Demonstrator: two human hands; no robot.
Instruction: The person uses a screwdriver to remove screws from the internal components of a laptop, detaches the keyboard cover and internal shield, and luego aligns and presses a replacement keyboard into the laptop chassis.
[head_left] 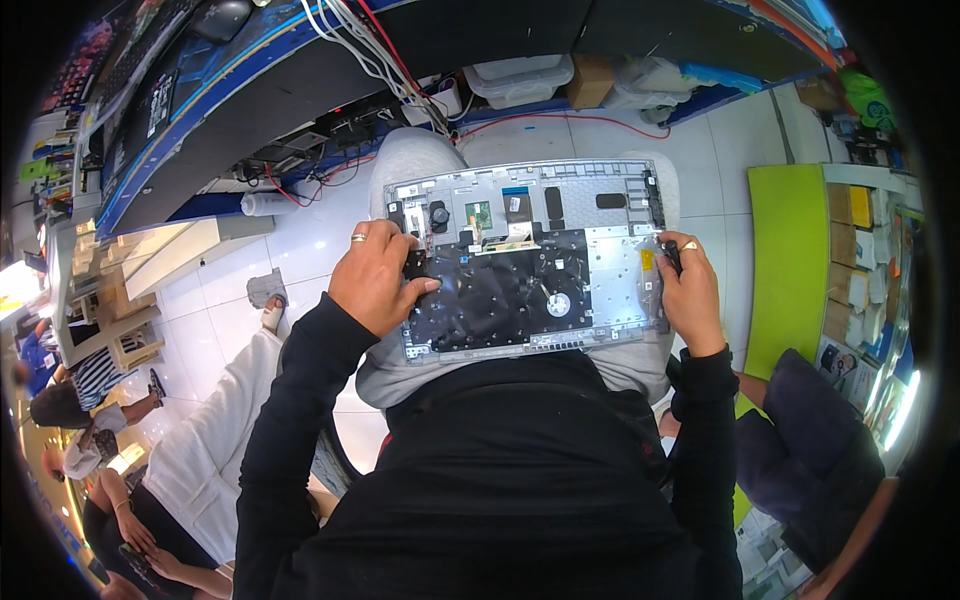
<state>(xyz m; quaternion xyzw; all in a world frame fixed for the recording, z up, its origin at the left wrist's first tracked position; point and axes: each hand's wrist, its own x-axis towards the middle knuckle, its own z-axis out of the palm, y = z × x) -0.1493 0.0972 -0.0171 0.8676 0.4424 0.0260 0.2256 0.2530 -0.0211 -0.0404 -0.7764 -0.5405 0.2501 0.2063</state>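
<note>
A silver laptop case half (560,195), inner side up, lies across my lap on my grey trousers. A black sheet (505,290) covers its left and middle part. My left hand (375,275), a ring on one finger, grips the sheet's left edge with the thumb pressed on top. My right hand (690,285) rests at the case's right edge and pinches a small dark tool (672,255) against the bare metal there. A small green circuit board (479,213) and a round black part (438,214) sit near the case's far edge.
A curved blue-edged counter (300,70) with white and red cables (370,45) stands ahead, with plastic boxes (520,80) underneath. A green shelf (790,260) with cartons is at the right. Other people sit or stand at the left and lower right on the white tiled floor (310,230).
</note>
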